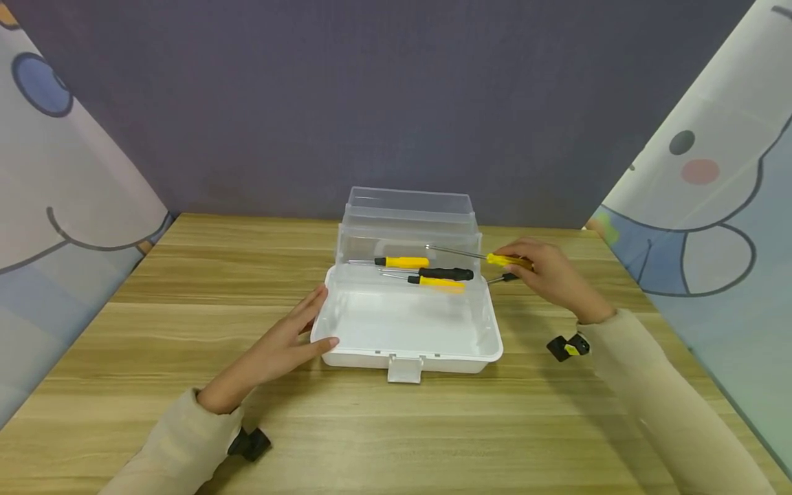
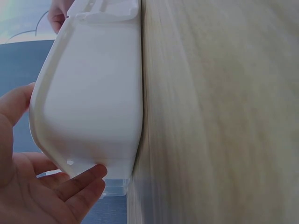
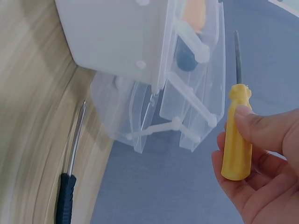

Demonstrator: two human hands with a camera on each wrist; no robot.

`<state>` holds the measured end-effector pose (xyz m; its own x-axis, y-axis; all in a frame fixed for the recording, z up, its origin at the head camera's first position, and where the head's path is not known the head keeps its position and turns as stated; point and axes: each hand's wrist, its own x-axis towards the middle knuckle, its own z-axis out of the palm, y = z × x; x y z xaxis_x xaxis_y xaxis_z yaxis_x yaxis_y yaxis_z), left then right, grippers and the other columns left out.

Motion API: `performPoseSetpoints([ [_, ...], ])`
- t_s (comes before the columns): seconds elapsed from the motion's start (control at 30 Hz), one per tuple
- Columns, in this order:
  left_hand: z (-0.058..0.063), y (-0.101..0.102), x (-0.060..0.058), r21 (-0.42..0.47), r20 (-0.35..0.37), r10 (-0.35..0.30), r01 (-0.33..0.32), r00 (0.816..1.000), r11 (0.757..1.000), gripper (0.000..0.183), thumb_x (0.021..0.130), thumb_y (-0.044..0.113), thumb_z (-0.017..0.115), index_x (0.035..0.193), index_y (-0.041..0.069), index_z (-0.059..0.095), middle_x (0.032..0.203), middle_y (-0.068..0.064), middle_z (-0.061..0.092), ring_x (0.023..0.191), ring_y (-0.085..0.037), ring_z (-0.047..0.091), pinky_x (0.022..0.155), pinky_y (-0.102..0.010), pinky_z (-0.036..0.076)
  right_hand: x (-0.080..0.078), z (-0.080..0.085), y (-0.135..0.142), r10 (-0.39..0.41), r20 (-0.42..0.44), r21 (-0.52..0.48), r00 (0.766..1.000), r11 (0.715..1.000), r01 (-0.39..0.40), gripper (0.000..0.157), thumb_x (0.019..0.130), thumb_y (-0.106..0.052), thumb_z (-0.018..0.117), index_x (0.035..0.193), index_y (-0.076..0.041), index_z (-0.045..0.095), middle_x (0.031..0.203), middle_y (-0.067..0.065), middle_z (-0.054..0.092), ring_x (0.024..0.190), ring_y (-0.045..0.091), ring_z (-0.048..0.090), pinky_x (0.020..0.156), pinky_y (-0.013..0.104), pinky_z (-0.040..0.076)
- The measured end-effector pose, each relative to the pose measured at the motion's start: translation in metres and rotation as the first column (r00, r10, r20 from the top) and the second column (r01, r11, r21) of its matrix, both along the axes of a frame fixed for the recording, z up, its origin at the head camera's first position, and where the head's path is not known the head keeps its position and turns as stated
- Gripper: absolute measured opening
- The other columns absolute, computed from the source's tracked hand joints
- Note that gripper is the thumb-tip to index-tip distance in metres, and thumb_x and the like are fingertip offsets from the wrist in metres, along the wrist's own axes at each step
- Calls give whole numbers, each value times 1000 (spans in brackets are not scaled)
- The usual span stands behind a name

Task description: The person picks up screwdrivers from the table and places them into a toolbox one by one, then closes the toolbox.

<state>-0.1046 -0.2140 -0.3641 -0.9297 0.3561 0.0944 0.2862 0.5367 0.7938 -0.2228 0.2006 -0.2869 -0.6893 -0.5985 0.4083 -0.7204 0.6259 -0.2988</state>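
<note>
A yellow screwdriver (image 1: 500, 260) is held up in a person's right hand (image 1: 547, 271), beside the right rear of an opened white box (image 1: 408, 323), its metal shaft pointing left toward the box's clear trays (image 1: 411, 201). The right fingers are curled around the handle, the thumb pressed against it. The left hand (image 1: 289, 342) rests at the box's left front corner, fingers extended, with the thumb on the rim and fingertips against the outside of the end wall.

At the back of the box, the trays rise in tiers on white links (image 3: 191, 95). Three more tools lie in that part: a yellow-and-black screwdriver (image 1: 403, 262) toward the left, a black screwdriver (image 1: 445, 273) toward the right, and a second yellow-handled screwdriver (image 1: 441, 282) just in front of the black one. A dark-handled screwdriver (image 3: 65, 198) lies on the wood-grain surface (image 1: 396, 440) just right of the box, its tip toward it. A white latch (image 1: 405, 370) hangs at the box's front.

Behind the box stands a dark wall (image 1: 396, 103), flanked by cartoon panels (image 1: 699, 213).
</note>
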Motion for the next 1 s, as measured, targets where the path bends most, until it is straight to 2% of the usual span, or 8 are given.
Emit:
performPoseSetpoints([
  [0.3, 3, 1, 0, 1, 0, -10, 10, 1000, 1000, 87, 89, 32, 66, 150, 1, 12, 158, -14, 3, 142, -33, 11, 104, -46, 33, -1, 1, -12, 26, 37, 17, 999, 999, -27, 26, 83, 8, 66, 108, 1, 68, 101, 14, 66, 63, 10, 47, 54, 22, 43],
  [0.63, 2, 0, 0, 9, -2, -8, 8, 1000, 1000, 87, 90, 33, 65, 150, 2, 12, 158, -14, 3, 142, -34, 11, 104, -47, 34, -3, 0, -25, 42, 71, 31, 997, 999, -44, 26, 82, 9, 66, 108, 4, 67, 102, 16, 65, 74, 18, 54, 61, 28, 48],
  [1.0, 1, 0, 1, 5, -5, -2, 2, 1000, 1000, 88, 89, 33, 66, 150, 2, 11, 158, -11, 3, 141, -33, 15, 103, -46, 36, -7, -2, -35, 61, 47, 70, 997, 995, -65, 27, 82, 6, 67, 109, 4, 66, 103, 16, 65, 78, 20, 59, 64, 33, 50],
])
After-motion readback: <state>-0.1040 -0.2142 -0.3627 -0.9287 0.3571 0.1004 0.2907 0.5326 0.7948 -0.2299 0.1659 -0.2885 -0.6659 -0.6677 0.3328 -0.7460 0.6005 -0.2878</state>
